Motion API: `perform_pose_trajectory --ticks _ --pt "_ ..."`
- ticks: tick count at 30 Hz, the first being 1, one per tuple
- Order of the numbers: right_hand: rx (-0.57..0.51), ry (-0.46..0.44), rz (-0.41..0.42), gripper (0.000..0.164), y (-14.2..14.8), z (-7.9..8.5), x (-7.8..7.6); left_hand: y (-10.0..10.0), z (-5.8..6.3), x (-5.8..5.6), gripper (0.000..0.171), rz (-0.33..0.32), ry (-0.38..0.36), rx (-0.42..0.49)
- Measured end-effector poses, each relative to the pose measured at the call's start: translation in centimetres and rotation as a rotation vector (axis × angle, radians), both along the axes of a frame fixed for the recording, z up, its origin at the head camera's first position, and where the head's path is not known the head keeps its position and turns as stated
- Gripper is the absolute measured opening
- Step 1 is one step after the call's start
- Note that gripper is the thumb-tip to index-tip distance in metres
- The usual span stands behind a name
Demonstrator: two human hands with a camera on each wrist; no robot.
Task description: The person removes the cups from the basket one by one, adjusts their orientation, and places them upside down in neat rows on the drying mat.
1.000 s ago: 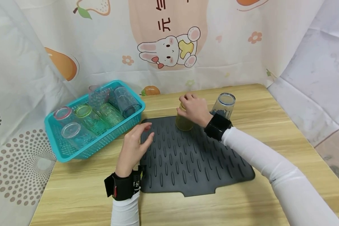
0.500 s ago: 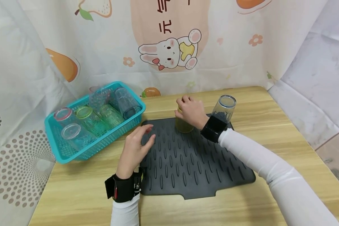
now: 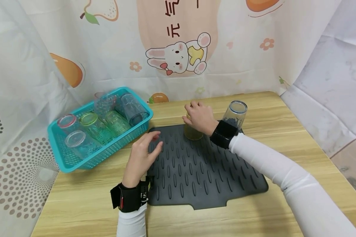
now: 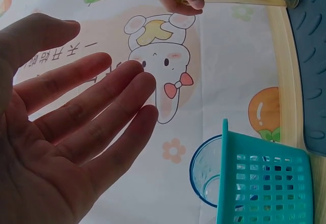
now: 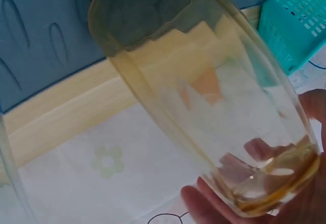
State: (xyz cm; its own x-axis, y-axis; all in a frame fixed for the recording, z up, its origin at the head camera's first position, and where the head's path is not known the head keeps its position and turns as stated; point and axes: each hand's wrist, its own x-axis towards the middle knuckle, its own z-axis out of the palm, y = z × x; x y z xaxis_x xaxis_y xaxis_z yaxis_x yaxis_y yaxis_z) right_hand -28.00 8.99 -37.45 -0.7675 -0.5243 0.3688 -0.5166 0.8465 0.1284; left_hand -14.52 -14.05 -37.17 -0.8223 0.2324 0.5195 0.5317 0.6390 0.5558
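Note:
My right hand (image 3: 202,118) grips the upper end of a yellowish drinking glass (image 3: 193,132) that stands upside down at the back of the dark grey drying mat (image 3: 192,174). The right wrist view shows the fingers (image 5: 214,203) curled round the thick base of this glass, its rim end against the mat. A clear glass with a blue-edged base (image 3: 235,115) stands inverted beside it to the right, partly behind my wrist. My left hand (image 3: 140,156) is held at the mat's left edge, holding nothing, its fingers spread and relaxed in the left wrist view.
A turquoise basket (image 3: 98,156) stands at the back left with several tinted glasses in it, among them a green one (image 3: 117,121) and a blue-grey one (image 3: 133,110). A printed curtain (image 3: 106,65) hangs behind the wooden table (image 3: 86,204).
My right hand and wrist have shifted slightly left while still gripping the yellowish glass, which stays at the same spot on the mat. The left hand hardly moves.

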Motion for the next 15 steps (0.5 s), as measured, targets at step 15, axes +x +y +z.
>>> perform_pose_trajectory --ticks 15 --pt "-0.004 -0.170 0.049 0.061 -0.1 3.1 0.5 -0.1 -0.1 -0.1 0.032 0.011 0.000 -0.013"
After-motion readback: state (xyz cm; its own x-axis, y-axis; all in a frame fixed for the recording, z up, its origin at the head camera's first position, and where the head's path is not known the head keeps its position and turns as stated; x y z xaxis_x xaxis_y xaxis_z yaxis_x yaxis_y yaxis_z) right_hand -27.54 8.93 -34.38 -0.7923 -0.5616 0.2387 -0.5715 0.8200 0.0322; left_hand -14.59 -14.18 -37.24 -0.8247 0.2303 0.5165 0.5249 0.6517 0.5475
